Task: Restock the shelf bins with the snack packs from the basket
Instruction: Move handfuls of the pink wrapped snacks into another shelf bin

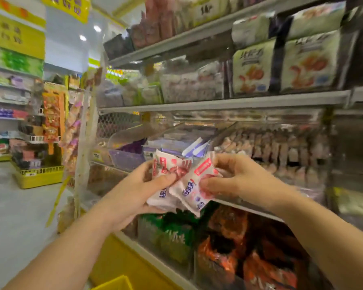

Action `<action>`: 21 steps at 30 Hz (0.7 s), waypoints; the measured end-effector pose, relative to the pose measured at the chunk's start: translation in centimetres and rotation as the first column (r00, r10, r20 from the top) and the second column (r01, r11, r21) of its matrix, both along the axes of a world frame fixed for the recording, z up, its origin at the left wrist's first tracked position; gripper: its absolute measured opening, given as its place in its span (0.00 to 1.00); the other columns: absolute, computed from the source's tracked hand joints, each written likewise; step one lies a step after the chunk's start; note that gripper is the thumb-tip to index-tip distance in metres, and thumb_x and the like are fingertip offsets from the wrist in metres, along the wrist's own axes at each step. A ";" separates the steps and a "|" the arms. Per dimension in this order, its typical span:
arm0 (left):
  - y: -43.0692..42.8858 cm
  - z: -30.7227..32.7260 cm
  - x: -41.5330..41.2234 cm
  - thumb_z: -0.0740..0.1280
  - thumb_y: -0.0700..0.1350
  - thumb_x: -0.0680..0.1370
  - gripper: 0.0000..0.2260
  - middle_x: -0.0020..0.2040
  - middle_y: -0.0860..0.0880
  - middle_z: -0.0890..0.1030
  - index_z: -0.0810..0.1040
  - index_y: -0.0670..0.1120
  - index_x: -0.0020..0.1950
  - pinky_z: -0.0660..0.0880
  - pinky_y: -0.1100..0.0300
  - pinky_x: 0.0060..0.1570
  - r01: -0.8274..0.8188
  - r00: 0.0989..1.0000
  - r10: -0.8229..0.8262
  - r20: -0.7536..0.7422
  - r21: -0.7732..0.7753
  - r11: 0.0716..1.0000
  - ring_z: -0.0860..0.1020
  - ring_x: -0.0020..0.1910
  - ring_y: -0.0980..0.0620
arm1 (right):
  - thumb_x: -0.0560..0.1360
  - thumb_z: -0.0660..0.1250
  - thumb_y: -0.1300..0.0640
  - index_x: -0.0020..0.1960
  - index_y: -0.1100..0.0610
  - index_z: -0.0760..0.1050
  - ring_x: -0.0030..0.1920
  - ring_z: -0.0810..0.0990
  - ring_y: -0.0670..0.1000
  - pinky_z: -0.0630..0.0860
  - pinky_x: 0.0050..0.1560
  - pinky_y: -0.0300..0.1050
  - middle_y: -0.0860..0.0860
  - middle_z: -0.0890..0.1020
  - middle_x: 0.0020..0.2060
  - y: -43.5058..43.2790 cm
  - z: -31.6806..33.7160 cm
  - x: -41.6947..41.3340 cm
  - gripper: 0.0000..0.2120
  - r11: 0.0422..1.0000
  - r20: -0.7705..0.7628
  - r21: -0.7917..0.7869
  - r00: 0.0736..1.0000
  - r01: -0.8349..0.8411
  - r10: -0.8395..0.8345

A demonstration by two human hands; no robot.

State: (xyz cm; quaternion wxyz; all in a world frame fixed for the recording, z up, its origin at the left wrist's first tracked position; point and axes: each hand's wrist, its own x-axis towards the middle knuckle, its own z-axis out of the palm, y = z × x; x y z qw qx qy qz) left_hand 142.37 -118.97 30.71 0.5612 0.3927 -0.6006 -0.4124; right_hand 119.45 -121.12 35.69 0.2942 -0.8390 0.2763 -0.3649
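A bundle of white plastic snack packs with red and blue print (162, 198) is gripped in the left hand (132, 191), with the thumb pressed on top. It is held in the air just before the clear plastic shelf bins (126, 159). One further white pack (190, 192), touching the bundle, is pinched by the right hand (241, 176). The corner of a yellow plastic basket (115, 284) is seen at the lower edge.
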 end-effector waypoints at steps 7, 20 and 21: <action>-1.0 4.0 -5.0 0.74 0.56 0.63 0.31 0.52 0.49 0.85 0.71 0.53 0.64 0.81 0.53 0.43 0.090 0.996 -0.088 0.028 -0.062 0.994 0.84 0.50 0.49 | 0.69 0.72 0.53 0.50 0.45 0.66 0.33 0.77 0.44 0.76 0.31 0.41 0.46 0.77 0.34 -1.9 5.7 -7.3 0.17 0.516 0.084 -0.564 0.666 0.645 -0.741; -5.2 5.7 -5.0 0.74 0.66 0.62 0.32 0.58 0.66 0.78 0.68 0.66 0.63 0.75 0.62 0.57 0.056 0.964 0.017 0.266 -0.267 0.962 0.77 0.57 0.67 | 0.76 0.64 0.45 0.61 0.55 0.71 0.50 0.77 0.50 0.75 0.48 0.45 0.51 0.79 0.55 -10.0 4.1 -7.3 0.19 0.702 -0.415 -0.262 0.580 0.662 -0.701; -5.4 6.4 -5.5 0.74 0.66 0.63 0.31 0.58 0.70 0.77 0.66 0.69 0.63 0.75 0.69 0.52 0.075 0.942 0.031 0.334 -0.298 0.951 0.75 0.56 0.71 | 0.76 0.62 0.46 0.69 0.56 0.65 0.56 0.76 0.51 0.73 0.55 0.45 0.53 0.76 0.62 -9.8 4.6 -7.9 0.24 0.728 -0.479 -0.255 0.571 0.637 -0.667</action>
